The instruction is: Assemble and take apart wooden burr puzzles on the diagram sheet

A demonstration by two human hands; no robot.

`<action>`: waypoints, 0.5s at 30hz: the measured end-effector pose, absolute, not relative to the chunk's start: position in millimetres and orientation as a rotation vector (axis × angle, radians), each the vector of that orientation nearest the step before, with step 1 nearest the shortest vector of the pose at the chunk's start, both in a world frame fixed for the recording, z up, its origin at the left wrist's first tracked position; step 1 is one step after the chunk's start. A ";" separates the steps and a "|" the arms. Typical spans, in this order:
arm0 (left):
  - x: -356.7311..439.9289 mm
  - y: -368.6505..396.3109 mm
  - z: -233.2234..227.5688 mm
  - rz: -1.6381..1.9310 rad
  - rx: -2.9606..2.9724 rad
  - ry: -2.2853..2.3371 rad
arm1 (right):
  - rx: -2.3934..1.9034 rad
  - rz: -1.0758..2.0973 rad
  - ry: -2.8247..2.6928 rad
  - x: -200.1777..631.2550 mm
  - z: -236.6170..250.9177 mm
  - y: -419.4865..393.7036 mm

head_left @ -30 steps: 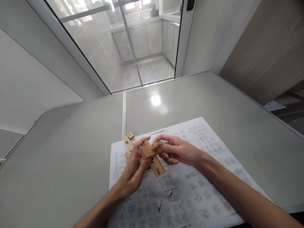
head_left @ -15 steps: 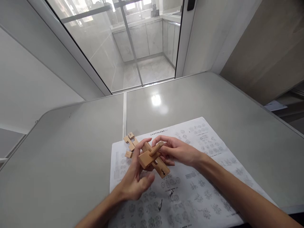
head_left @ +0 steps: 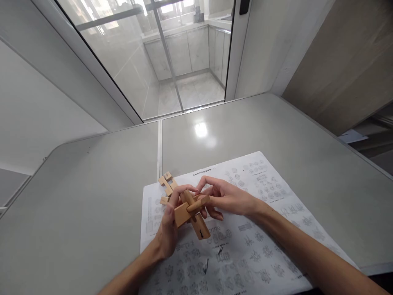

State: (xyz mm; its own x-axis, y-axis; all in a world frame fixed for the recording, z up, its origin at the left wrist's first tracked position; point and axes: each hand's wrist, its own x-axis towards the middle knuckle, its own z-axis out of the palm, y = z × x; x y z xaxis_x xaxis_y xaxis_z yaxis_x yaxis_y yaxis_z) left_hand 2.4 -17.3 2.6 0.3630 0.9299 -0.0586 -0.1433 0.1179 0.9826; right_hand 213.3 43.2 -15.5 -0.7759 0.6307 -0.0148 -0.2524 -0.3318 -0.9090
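Note:
A partly joined wooden interlocking puzzle (head_left: 181, 216) is held between my two hands above a printed sheet. It has crossing bars, a round-ended peg pointing right, and a black mark on its lower bar. My left hand (head_left: 168, 225) is closed around its left side, thumb along the edge of the flat block. My right hand (head_left: 225, 196) grips it from the right, near the peg; some of these fingers are hidden behind the wood. Several loose notched wooden pieces (head_left: 167, 176) lie just beyond my left hand, at the sheet's upper left corner.
The white instruction sheet (head_left: 258, 262) with rows of puzzle drawings lies on the grey table (head_left: 101, 196). A pale seam strip (head_left: 160, 147) crosses the table. Beyond its far edge stands a glass door (head_left: 196, 65); a wooden panel (head_left: 340, 57) is on the right.
The puzzle has turned a little and moved slightly left and down. My left thumb has closed onto the block. My right hand stays near the peg.

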 end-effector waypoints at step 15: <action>-2.3 -3.5 17.1 0.838 1.201 0.906 | -0.410 2.195 -1.280 215.7 -16.9 44.9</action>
State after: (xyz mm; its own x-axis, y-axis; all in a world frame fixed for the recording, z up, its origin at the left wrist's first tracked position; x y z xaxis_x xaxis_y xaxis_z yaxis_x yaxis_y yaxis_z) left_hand -2.3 -3.5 17.1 0.4093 0.9031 -0.1299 -0.0590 0.1683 0.9840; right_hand 215.7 44.9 -16.9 -0.7964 0.6045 0.0165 -0.3122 -0.3876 -0.8673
